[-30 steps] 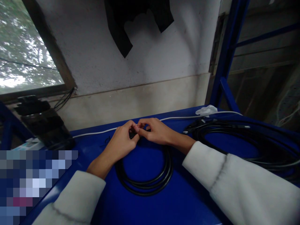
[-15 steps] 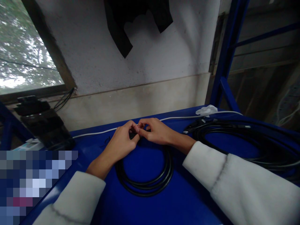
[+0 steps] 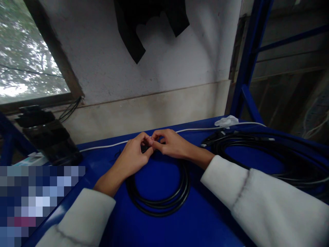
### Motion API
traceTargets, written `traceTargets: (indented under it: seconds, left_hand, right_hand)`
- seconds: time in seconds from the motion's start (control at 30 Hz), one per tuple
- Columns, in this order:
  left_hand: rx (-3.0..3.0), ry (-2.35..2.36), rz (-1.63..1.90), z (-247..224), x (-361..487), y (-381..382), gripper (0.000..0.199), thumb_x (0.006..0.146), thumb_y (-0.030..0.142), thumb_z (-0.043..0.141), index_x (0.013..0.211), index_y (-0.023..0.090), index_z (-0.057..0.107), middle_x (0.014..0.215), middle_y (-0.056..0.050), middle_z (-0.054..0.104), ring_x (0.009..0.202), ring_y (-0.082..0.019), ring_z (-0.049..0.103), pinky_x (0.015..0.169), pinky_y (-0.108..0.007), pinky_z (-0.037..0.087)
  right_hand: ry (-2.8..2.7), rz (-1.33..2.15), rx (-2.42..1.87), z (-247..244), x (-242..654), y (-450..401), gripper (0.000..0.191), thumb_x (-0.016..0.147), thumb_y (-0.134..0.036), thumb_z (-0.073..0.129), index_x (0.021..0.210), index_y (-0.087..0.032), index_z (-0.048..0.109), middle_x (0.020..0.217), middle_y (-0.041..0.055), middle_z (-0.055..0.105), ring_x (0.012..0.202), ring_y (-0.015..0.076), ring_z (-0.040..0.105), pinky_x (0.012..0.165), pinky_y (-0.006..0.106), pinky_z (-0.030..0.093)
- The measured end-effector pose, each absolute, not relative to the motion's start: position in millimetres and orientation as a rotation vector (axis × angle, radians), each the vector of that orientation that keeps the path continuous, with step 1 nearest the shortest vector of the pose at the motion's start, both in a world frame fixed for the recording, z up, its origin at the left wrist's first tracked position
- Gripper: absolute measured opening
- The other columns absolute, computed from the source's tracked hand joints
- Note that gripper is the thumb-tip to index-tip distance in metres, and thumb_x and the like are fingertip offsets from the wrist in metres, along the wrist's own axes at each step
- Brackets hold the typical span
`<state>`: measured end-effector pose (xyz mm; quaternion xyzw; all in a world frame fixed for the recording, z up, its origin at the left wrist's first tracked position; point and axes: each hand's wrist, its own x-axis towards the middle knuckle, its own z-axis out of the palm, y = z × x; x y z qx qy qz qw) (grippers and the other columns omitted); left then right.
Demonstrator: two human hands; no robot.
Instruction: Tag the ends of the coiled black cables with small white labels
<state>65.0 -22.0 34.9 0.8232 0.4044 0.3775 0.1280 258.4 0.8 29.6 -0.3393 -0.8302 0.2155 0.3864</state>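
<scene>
A black cable coil (image 3: 160, 208) lies on the blue table (image 3: 159, 178) in front of me. At its far side my left hand (image 3: 137, 152) and my right hand (image 3: 169, 143) meet, with thumbs and fingertips pinched close together. Whatever sits between the fingertips is too small and too covered to name. Part of the coil's far side is hidden beneath the hands. A thin dark strand (image 3: 117, 153) sticks out just left of my left hand.
A larger black cable coil (image 3: 290, 180) lies at the right, near crumpled white material (image 3: 227, 120). Along the table's back edge runs a white cord (image 3: 197, 129). A dark bottle (image 3: 51, 137) stands at the left, with a wall behind.
</scene>
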Motion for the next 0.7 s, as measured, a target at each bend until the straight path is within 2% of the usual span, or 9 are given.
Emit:
traceTargets:
  seconds: [0.3,0.7]
  left_hand:
    - [2.344,1.132,1.109,32.7,62.7,-23.0,0.007,0.092,0.025,0.069,0.092,0.021,0.063,0.092,-0.003,0.071,0.087,-0.021,0.068,0.083,-0.037,0.051]
    - [2.28,1.104,1.1,33.8,59.7,-19.1,0.015,0.09,0.032,0.074,0.089,0.02,0.064,0.091,-0.004,0.073,0.087,-0.023,0.071,0.085,-0.037,0.054]
  right_hand:
    - [-2.065,0.662,-0.839,26.5,258.0,2.1,0.023,0.098,-0.038,0.065,0.092,-0.017,0.072,0.084,0.003,0.074,0.067,0.0146,0.064,0.061,0.024,0.043]
    - [-2.075,0.68,-0.875,30.0,257.6,-0.2,0.019,0.097,-0.033,0.066,0.093,-0.016,0.073,0.085,0.0044,0.074,0.067,0.0158,0.064,0.059,0.024,0.044]
